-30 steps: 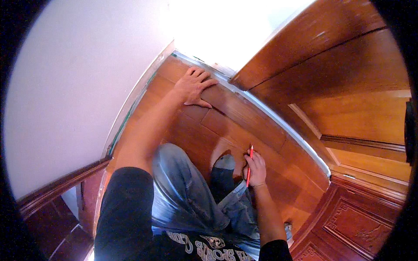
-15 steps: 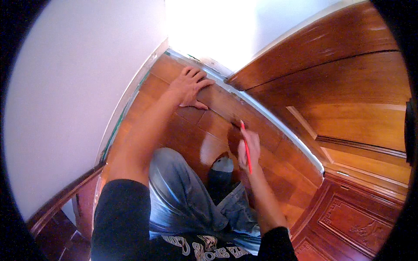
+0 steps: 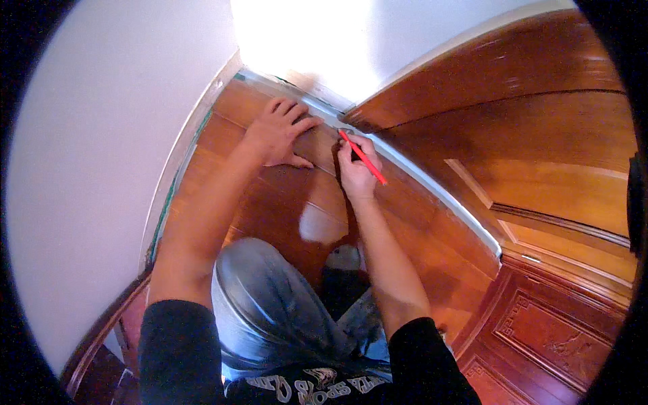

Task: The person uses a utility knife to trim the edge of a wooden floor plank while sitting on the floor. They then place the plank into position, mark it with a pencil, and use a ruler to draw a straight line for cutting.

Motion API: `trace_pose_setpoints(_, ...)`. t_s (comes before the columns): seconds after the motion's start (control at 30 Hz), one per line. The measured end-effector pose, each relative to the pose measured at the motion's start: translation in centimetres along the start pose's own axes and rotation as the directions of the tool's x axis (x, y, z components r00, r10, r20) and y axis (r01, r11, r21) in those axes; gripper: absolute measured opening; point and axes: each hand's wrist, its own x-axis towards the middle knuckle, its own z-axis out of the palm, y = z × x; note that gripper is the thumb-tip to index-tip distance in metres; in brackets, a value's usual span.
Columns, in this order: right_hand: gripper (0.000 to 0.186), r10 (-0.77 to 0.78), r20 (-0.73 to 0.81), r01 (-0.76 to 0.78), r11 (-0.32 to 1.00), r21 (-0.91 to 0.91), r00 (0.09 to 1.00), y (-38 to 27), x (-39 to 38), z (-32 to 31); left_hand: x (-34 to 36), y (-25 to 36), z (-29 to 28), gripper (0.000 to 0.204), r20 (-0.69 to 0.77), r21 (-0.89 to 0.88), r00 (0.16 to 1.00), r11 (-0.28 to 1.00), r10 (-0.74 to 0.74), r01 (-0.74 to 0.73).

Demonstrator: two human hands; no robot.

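My left hand lies with spread fingers on a brown wooden floor plank near the far corner, pressing on its surface. In my right hand is a slim red pencil, pinched between thumb and fingers. Its tip points to the plank's far edge, beside the pale strip that runs along the wall base. I cannot make out any mark under the tip. More wooden floorboards spread around both hands.
A white wall rises on the left. Wooden panelling stands at the far right, above a carved reddish panel. A dark wooden rail is at lower left. My bent knee is close below my left hand.
My right hand has moved up and left with the pencil, from the middle of the boards to the plank's far edge. My left hand stays spread on the plank.
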Motion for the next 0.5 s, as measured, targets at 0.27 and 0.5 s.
trace_pose_setpoints(0.27,0.015,-0.029,0.018,0.03,0.998,-0.055,0.999,-0.2,0.2,-0.4,0.1,0.1,-0.3,0.102,-0.047,0.054,0.999,0.998,0.018,-0.016)
trace_pose_setpoints(0.5,0.013,0.072,0.068,-0.067,0.996,-0.064,0.995,-1.1,0.2,-0.8,0.1,0.2,-0.4,0.101,-0.015,0.046,1.0,0.999,0.01,-0.009)
